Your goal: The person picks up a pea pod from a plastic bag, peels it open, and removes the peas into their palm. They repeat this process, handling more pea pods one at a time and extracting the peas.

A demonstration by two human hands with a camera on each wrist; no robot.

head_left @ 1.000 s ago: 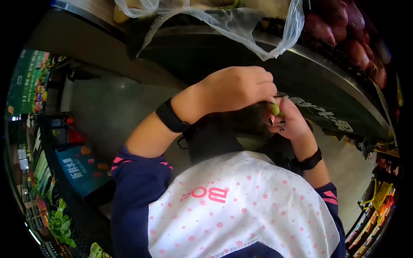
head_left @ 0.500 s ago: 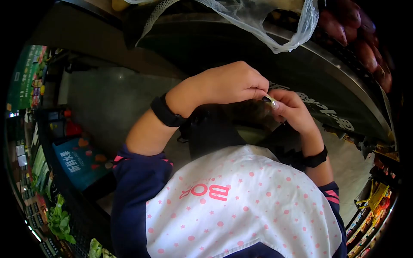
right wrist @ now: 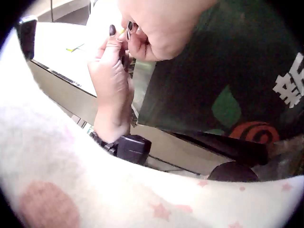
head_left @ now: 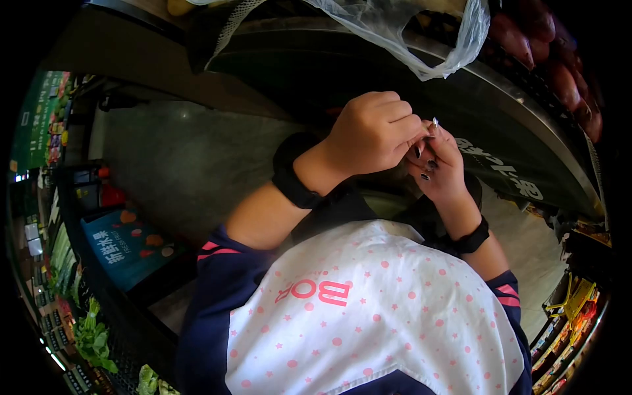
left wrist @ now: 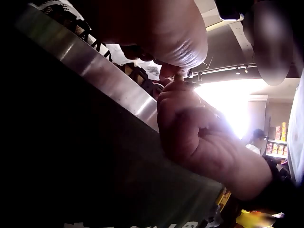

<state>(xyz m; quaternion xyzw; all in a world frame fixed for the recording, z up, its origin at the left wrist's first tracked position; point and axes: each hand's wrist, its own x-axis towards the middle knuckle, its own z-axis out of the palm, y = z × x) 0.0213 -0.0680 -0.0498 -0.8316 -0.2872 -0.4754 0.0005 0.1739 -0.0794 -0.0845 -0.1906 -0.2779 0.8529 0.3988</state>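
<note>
In the head view both hands meet in front of the dark counter. The left hand, knuckles up, has its fingers curled in, and its tips pinch at the right hand's fingertips. Opposite it, the right hand shows its palm side and dark nails, with thumb and finger pinching as well. Between them the left wrist view shows a small yellowish-green piece, like a bit of pod. A sliver of it also shows in the right wrist view, beside a dark thumbnail. The fingers hide most of it.
A clear plastic bag hangs over the counter's metal edge. Reddish-purple produce lies at the far right. To the left are a blue printed box and leafy greens. Packaged goods line a shelf at right.
The left hand and forearm have moved right, knuckles turned up. The right hand has turned back to show its palm side. The green pod-like piece, visible a second ago, is now mostly hidden.
</note>
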